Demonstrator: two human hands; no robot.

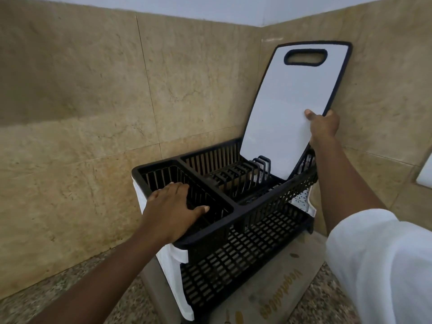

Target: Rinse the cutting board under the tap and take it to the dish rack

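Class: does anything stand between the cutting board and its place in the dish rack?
Nothing visible does. The cutting board already has its lower end inside the larger compartment of the dish rack, beside the plate dividers, gripped by the right hand. The left hand rests on the smaller compartment, clear of it.

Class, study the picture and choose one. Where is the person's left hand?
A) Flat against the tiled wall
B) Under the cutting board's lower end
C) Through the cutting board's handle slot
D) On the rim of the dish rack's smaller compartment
D: the left hand lies on the rim of the smaller compartment of the dish rack, while the right hand grips the edge of the cutting board.
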